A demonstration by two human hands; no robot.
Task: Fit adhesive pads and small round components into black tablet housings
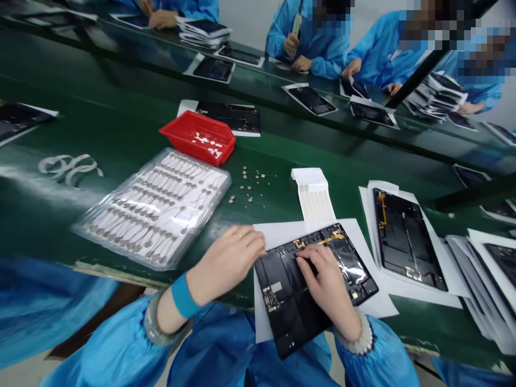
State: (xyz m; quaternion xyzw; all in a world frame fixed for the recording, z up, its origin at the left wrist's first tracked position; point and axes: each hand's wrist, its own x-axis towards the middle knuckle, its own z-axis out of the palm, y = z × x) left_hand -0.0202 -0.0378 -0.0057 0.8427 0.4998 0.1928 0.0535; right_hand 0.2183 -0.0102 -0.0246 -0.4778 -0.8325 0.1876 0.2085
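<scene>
A black tablet back housing [298,306] with gold flex cables lies tilted on a white sheet [264,322] in front of me. My left hand [229,258], a teal band round its wrist, is at the housing's upper left corner; its fingers are curled together and their tips are hidden. Over the middle of the housing is my right hand [328,285], thumb and forefinger drawn together at the inner surface near a flex cable. Whatever may be between them is too small to make out. Beyond the housing lies a white strip sheet [316,201] with pale adhesive-like strips.
Left of me is a clear tray [157,209] of coin-shaped parts with wire leads; several loose ones [250,188] lie beside it. Behind stands a red bin [193,131] with white bits. Another housing [407,236] lies right. Co-workers in blue sit across the green bench [121,123].
</scene>
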